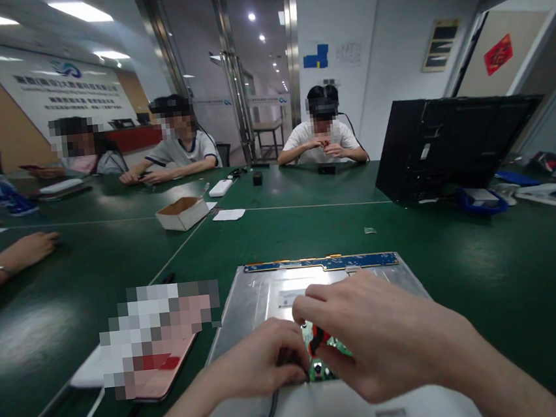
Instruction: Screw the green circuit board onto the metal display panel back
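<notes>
A flat metal display panel (pixel 257 296) lies on the table before me, with a narrow blue circuit board (pixel 313 265) along its far edge. On the panel, a green circuit board (pixel 322 369) shows between my hands. My right hand (pixel 368 331) grips a red-and-black tool handle (pixel 317 340) over this board; its tip is hidden. My left hand (pixel 267 357) is closed at the board's left side, fingertips pinched on something I cannot make out. A dark cable (pixel 272 412) runs down from beneath that hand.
Left of the panel lie a pink phone (pixel 175 369) and a white blurred item (pixel 89 367) with cables. Farther off are an open white box (pixel 183 215) and a black monitor-like panel (pixel 449 146). Another person's hand (pixel 31 250) rests at left; several people sit across the table.
</notes>
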Motion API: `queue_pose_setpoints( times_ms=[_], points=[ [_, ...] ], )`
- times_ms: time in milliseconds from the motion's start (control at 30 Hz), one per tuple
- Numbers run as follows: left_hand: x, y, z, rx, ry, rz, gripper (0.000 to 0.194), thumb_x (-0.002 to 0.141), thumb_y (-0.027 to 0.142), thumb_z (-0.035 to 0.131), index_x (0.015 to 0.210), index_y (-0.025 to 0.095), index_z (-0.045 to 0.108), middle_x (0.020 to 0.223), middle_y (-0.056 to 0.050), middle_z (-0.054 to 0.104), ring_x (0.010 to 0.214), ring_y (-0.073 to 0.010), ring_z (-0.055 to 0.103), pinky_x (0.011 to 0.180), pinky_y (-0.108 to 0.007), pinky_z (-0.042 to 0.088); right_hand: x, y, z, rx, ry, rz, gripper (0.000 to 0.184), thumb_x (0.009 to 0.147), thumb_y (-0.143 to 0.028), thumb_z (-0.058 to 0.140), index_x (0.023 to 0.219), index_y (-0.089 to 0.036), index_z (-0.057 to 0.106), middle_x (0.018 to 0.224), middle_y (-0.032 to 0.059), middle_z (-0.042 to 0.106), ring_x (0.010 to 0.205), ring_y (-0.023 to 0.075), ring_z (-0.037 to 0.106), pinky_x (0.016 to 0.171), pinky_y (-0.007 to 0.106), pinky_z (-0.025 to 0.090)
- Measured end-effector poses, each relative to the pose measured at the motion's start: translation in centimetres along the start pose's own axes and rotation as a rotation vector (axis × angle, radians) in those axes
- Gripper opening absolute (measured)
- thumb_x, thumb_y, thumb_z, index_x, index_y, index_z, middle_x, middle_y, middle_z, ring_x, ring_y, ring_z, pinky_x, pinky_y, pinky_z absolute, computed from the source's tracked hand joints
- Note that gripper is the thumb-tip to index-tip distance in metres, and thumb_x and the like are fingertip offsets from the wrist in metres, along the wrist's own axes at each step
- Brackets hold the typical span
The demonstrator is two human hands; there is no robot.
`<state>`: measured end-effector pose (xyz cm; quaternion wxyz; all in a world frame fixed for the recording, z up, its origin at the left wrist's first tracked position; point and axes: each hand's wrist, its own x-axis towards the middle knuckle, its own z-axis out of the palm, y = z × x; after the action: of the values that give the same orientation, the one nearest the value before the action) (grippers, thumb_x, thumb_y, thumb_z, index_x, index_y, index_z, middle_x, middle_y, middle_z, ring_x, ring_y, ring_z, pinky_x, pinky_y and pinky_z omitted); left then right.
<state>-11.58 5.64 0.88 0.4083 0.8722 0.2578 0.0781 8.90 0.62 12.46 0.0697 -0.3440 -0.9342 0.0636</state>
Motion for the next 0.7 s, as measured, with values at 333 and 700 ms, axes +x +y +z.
queue_pose_setpoints(
  times_ms=[333,700],
  points=[
    [0.04,0.40,-0.11,-0.018,0.019,0.030,0.009,0.072,0.008,0.066,0.073,0.017,0.067,0.077,0.001,0.063,0.072,-0.0145,0.057,0.064,-0.023,0.044,0.20,-0.01,0.09,-0.035,-0.017,0.040,0.008,0.084,-0.025,0.055,0.090,-0.021,0.051,0.074,-0.0012,0.063,0.056,0.0132,0.049,0.046,0.027,0.021],
    [0.02,0.28,-0.22,-0.038,-0.004,0.014,0.013,0.072,0.005,0.067,0.078,0.017,0.068,0.081,0.001,0.064,0.075,-0.0154,0.058,0.065,-0.023,0.044,0.23,-0.05,0.10,-0.005,-0.018,0.025,0.007,0.085,-0.024,0.053,0.091,-0.020,0.050,0.078,-0.0005,0.063,0.058,0.0129,0.049,0.047,0.027,0.021]
  ],
)
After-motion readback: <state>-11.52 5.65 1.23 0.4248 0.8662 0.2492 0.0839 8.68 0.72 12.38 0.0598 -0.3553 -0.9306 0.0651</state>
